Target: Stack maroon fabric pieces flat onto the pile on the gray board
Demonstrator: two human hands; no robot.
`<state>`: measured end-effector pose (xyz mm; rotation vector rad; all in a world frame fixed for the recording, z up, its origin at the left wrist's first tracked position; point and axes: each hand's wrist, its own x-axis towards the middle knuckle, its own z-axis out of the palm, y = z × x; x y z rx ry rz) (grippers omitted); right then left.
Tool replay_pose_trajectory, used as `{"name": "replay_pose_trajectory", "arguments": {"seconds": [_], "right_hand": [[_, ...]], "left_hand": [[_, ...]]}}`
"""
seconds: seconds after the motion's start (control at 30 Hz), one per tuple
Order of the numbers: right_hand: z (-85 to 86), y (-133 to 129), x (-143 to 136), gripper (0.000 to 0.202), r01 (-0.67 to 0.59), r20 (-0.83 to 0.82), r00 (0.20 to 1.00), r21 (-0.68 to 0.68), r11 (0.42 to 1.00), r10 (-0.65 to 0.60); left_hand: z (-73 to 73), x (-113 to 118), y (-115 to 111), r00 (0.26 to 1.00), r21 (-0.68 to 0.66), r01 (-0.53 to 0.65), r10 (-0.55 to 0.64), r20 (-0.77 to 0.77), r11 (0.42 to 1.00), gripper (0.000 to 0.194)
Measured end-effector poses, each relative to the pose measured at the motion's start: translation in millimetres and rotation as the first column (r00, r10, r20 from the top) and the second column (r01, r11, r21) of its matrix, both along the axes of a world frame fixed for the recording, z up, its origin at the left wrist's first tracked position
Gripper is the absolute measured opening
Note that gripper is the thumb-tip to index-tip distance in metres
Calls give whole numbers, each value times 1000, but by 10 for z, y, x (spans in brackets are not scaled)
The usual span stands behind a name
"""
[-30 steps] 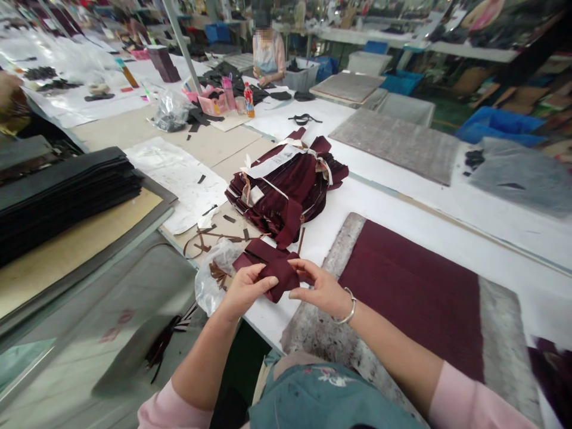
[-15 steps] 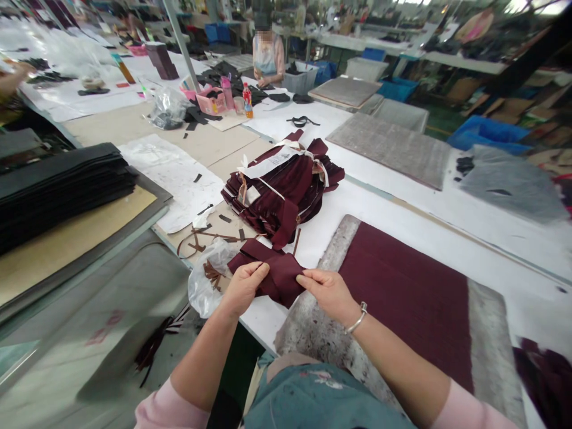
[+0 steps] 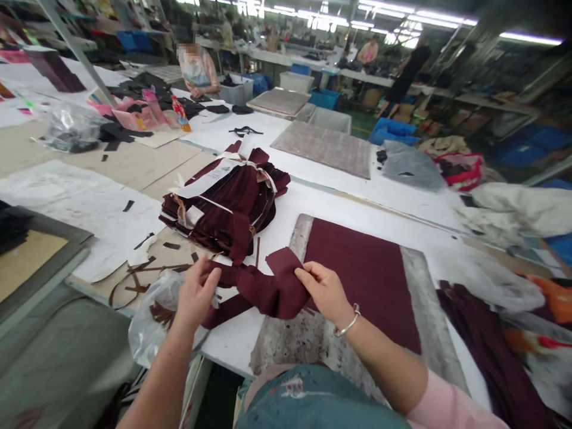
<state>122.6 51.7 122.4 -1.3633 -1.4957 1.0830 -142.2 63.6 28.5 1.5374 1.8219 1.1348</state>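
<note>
A maroon fabric strip [image 3: 268, 292], folded over and curling, hangs between my two hands above the white table. My right hand [image 3: 328, 292] pinches its upper corner between thumb and fingers and wears a silver bangle. At the strip's left part my left hand [image 3: 196, 292] is curled around the cloth, thumb up, with its fingertips partly hidden. Behind the strip sits a tied bundle of maroon pieces [image 3: 214, 202] with a white label and white ties. To the right a flat maroon fabric panel [image 3: 357, 274] lies on a mottled grey board [image 3: 424, 286].
A clear plastic bag [image 3: 147, 322] holding brown strips lies at the table edge, left of my left hand. Brown and black scraps are scattered behind it. More maroon fabric [image 3: 487, 351] hangs at the right. A person [image 3: 196, 68] stands across the table.
My hands have moved apart, drawing the maroon strip out into a longer, looser length with one end raised by my right hand. The head view has turned to the right.
</note>
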Motion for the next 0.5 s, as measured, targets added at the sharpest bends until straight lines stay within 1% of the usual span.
{"name": "replay_pose_trajectory", "arguments": {"seconds": [0.03,0.07,0.1,0.13,0.17,0.2,0.23,0.27,0.33,0.37,0.4,0.43,0.47,0.5], "right_hand": [[-2,-31,-6,30,-8,2,1000,-2,1000,8],[-6,-59,-11,29,-17,-10,1000,-2,1000,17],[-9,-81,-11,29,-23,-32,999,-4,1000,23],[-11,-99,-3,28,-28,-65,998,-8,1000,28],[-10,-112,14,28,-32,-108,994,-14,999,30],[-6,-124,43,27,-35,-160,987,-24,999,31],[4,-134,81,27,-36,-219,975,-40,999,26],[21,-146,129,27,-34,-279,960,-62,998,15],[85,-176,249,25,-5,-397,917,-88,996,-30],[135,-195,321,24,21,-449,892,-87,996,-58],[197,-215,404,22,51,-493,866,-78,996,-83],[265,-236,500,20,72,-526,845,-66,995,-96],[337,-261,613,19,89,-546,832,-52,995,-103],[406,-290,746,19,96,-544,833,-42,995,-103]], "left_hand": [[107,212,-79,968,29,230,-232,92,973,65],[197,430,-157,887,54,450,-453,87,891,69],[254,637,-223,805,68,591,-593,8,804,80],[268,821,-270,712,59,702,-697,-89,710,90],[237,968,-294,629,31,773,-758,-173,634,95],[160,1071,-294,572,-16,806,-785,-237,592,94],[47,1129,-274,535,-71,816,-796,-284,574,86],[-91,1141,-239,514,-128,809,-796,-320,574,74],[-387,1057,-148,478,-243,775,-792,-380,584,46],[-520,977,-103,455,-295,755,-791,-409,586,34],[-633,882,-60,433,-341,730,-788,-438,592,26],[-722,776,-21,420,-381,698,-777,-469,607,23],[-788,665,14,423,-411,648,-752,-505,641,24],[-836,550,46,439,-433,580,-712,-547,690,26]]}}
